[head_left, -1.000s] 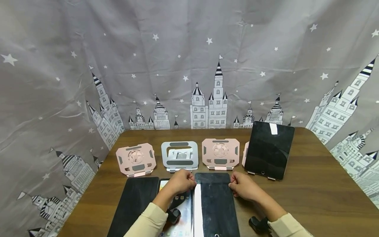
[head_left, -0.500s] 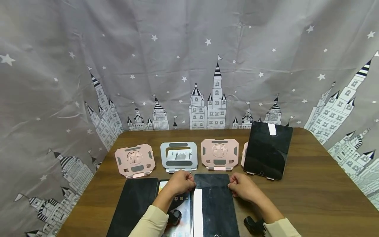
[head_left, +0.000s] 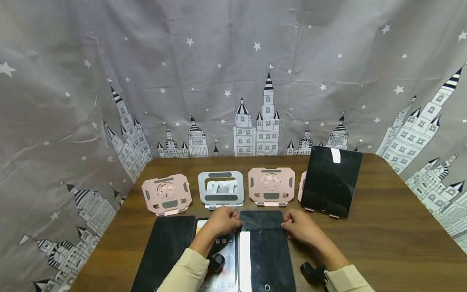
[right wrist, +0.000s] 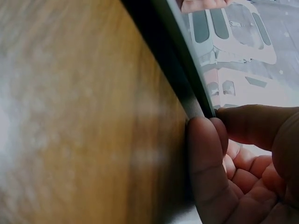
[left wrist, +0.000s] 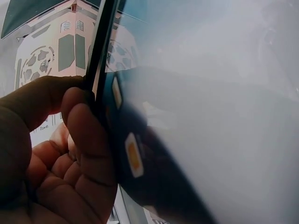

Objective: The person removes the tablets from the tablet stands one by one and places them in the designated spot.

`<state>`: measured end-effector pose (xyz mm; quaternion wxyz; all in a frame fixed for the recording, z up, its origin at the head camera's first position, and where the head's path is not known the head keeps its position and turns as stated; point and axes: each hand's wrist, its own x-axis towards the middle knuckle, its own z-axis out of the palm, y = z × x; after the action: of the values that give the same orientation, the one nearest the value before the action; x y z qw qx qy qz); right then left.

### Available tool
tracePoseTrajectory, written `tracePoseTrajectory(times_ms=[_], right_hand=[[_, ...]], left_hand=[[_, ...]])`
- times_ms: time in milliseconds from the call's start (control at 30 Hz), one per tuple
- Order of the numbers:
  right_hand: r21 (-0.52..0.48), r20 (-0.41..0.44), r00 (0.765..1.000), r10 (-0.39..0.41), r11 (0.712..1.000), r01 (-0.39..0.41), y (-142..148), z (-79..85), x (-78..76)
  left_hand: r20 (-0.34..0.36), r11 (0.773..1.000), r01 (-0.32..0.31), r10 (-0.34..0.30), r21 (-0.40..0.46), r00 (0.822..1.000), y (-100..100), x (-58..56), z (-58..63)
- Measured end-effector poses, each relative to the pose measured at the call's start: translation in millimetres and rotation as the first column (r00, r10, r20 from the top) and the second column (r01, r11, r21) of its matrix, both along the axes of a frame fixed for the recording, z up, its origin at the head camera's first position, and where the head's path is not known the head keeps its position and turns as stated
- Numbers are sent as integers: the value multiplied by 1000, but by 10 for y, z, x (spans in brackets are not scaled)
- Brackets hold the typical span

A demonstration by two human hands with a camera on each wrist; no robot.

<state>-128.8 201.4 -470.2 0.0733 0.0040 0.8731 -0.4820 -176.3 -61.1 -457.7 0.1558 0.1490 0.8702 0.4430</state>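
Note:
A dark-screened tablet (head_left: 268, 251) with a white glare strip lies between both hands in the head view. My left hand (head_left: 221, 222) pinches its left edge near the far end, thumb and finger meeting on the slim rim (left wrist: 99, 51) in the left wrist view. On the opposite edge my right hand (head_left: 302, 227) pinches the tablet at about the same height; the right wrist view shows the thumb (right wrist: 254, 126) and fingers on that rim. Below my left forearm is a second tablet with a lit screen (head_left: 225, 267), partly covered by the arm.
Another black tablet (head_left: 166, 251) lies at the left. Along the back stand a pink stand (head_left: 182, 194), a pale blue stand (head_left: 221, 198) and another pink stand (head_left: 281, 194). At the right a black tablet (head_left: 330, 182) leans upright on a mostly hidden pink stand. Wooden table (head_left: 397, 231) extends rightward.
Both hands keep their pinch on the tablet's edges. The white glare on its screen starts slightly farther down than a second ago. The head view has shifted a little.

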Motion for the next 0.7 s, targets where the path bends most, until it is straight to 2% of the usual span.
tracePoseTrajectory(times_ms=[333,700], right_hand=[[52,-14,1000,13,999,-12,-21,48,-35],[81,-37,999,18,997,-15,-15,13,-11]], left_hand=[[-18,999,-33,32,-30,999,5,5,8],[-6,999,-42,42,-29,999,19,37,9]])
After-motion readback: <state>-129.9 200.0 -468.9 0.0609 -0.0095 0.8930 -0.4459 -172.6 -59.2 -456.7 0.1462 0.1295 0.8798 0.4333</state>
